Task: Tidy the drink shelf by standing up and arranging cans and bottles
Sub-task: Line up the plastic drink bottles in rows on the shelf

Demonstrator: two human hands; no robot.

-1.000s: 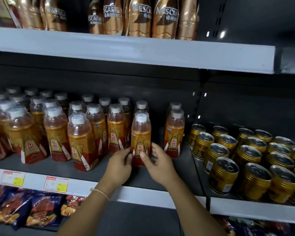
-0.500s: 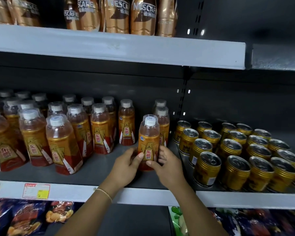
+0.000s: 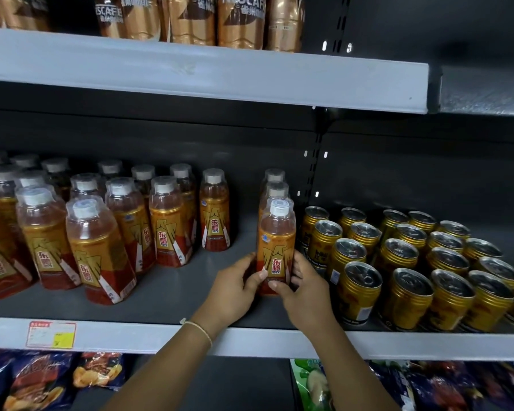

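Left hand (image 3: 235,287) and right hand (image 3: 304,295) both curl round the lower body of one orange bottle (image 3: 276,247), thumbs on the front label, fingers wrapped at the sides. Bottle stands upright on the dark shelf (image 3: 172,295), front of a short column of two like bottles, just beside the gold cans (image 3: 404,262) on its right. Bottle looks full, so probably moderately heavy; thin plastic with a slick wrap, likely squashy. Best held low on the label. Main bottle group (image 3: 101,226) sits well apart, left.
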